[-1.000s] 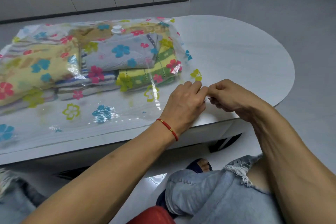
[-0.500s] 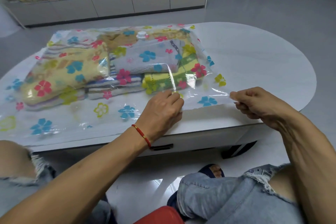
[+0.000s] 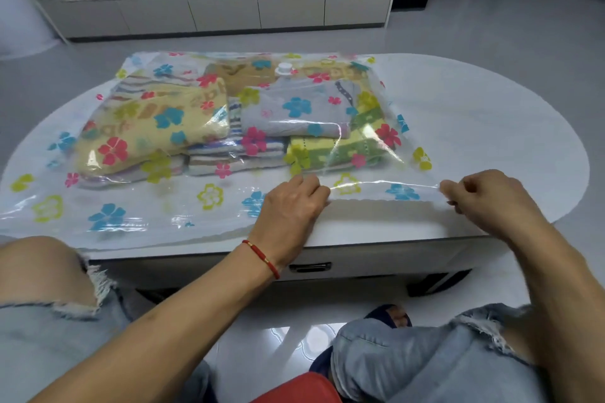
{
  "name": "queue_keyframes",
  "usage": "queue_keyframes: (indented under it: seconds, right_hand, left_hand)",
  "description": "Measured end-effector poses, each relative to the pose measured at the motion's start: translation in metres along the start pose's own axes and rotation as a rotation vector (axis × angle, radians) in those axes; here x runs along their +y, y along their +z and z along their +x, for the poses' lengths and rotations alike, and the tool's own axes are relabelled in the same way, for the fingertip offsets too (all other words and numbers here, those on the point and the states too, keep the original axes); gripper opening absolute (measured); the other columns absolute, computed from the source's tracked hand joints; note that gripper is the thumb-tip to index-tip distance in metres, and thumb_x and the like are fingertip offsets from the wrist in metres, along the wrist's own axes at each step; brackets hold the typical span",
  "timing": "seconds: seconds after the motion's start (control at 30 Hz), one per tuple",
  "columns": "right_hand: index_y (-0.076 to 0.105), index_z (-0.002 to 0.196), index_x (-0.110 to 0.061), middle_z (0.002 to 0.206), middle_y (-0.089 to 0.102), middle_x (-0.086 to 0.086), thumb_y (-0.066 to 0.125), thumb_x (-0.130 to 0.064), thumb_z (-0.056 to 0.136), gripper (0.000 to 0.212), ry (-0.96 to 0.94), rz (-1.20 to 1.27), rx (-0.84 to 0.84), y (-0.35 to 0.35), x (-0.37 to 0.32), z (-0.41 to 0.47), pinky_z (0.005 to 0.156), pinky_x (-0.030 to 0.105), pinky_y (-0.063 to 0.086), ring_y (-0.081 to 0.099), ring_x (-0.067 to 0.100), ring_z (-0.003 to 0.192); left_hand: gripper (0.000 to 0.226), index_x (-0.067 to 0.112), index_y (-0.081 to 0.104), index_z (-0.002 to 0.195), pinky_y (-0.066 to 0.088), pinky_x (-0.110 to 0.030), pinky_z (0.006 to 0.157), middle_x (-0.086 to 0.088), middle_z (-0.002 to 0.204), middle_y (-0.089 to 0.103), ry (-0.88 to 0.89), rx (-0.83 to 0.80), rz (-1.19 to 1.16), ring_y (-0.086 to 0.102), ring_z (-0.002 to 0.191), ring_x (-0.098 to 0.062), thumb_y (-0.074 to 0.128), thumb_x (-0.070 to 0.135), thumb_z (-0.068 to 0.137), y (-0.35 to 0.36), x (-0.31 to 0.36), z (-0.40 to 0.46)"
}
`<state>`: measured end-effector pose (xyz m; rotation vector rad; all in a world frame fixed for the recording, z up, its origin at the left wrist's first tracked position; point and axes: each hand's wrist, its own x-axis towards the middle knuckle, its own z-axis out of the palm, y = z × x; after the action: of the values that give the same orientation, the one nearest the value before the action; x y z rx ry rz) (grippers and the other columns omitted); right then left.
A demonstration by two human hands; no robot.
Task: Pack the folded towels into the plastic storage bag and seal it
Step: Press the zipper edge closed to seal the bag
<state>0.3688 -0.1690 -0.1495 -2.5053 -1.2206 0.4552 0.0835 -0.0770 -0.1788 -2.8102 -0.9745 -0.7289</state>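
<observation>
Since the earlier frame your hands have parted along the seal. Your left hand [image 3: 291, 203] presses the flower-printed clear plastic storage bag [image 3: 209, 196], towels inside, onto the white oval table [image 3: 491, 127]; your right hand [image 3: 487, 199] pinches its corner. Keep the strip taut.

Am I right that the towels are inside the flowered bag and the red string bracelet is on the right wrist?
Nearly. The towels are inside the flowered bag, but the head view shows the red string bracelet on the left wrist. The right hand pinches the bag's near corner, its wrist bare.
</observation>
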Motion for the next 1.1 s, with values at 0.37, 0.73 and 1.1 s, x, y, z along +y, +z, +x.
queue_keyframes:
  seconds: [0.37,0.73,1.1]
  right_hand:
    - [0.072,0.097,-0.022,0.090,0.074,0.002,0.064,-0.020,0.096,0.008,-0.828,-0.470,0.220,0.074,-0.098,-0.030,0.065,0.038,0.049,0.066,0.032,0.089]
    - [0.076,0.092,-0.023,0.091,0.076,-0.002,0.057,-0.034,0.099,0.024,-0.924,-0.312,0.285,0.086,-0.081,-0.031,0.056,0.036,0.054,0.068,0.030,0.087]
    - [0.079,0.095,-0.016,0.094,0.079,0.000,0.078,-0.012,0.090,0.007,-1.006,-0.239,0.401,0.089,-0.062,-0.024,0.046,0.039,0.054,0.071,0.031,0.081]
  left_hand:
    - [0.011,0.011,0.068,0.095,0.049,-0.039,0.056,-0.006,0.085,0.065,-0.104,-0.016,0.030,0.061,0.078,-0.027,0.071,0.008,0.085,0.010,-0.009,-0.013]
    - [0.026,0.010,0.068,0.106,0.047,-0.040,0.065,-0.007,0.092,0.066,-0.004,-0.047,-0.009,0.056,0.083,-0.028,0.073,0.024,0.084,0.004,-0.033,-0.028]
    - [0.023,0.005,0.067,0.080,0.045,-0.041,0.060,-0.011,0.074,0.060,0.214,0.042,0.019,0.054,0.070,-0.030,0.061,0.021,0.095,0.007,-0.032,-0.012]
